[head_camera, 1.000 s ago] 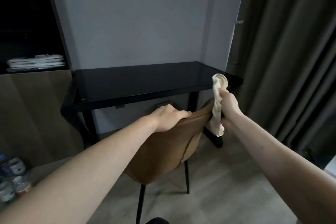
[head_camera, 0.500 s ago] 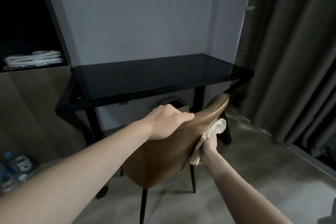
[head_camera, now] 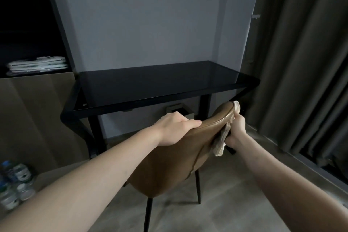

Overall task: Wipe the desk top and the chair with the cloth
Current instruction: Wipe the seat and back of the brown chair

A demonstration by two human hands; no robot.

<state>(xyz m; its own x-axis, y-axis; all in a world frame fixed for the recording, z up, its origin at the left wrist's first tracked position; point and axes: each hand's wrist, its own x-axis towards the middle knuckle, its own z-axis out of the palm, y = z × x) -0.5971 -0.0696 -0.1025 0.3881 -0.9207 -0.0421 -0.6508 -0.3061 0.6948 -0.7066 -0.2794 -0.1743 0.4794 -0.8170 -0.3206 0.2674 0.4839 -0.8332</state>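
Observation:
A brown leather chair [head_camera: 169, 167] stands tilted in front of a black glass-topped desk [head_camera: 150, 83]. My left hand [head_camera: 175, 128] grips the top edge of the chair's backrest. My right hand [head_camera: 237, 128] holds a cream cloth [head_camera: 222, 141] and presses it against the right side of the backrest, near its upper corner. The cloth runs from the corner down below my hand. The chair's seat is hidden behind the backrest.
Dark curtains [head_camera: 305, 62] hang at the right beside a window sill. A wooden cabinet [head_camera: 33, 118] with folded linen [head_camera: 37, 65] on it stands left of the desk. Several water bottles [head_camera: 15, 181] sit at the lower left. A small bin [head_camera: 178, 111] is under the desk.
My right hand brought the cloth down from above the chair's corner onto the backrest's right side, then slid it back up toward the corner. My left hand kept its grip.

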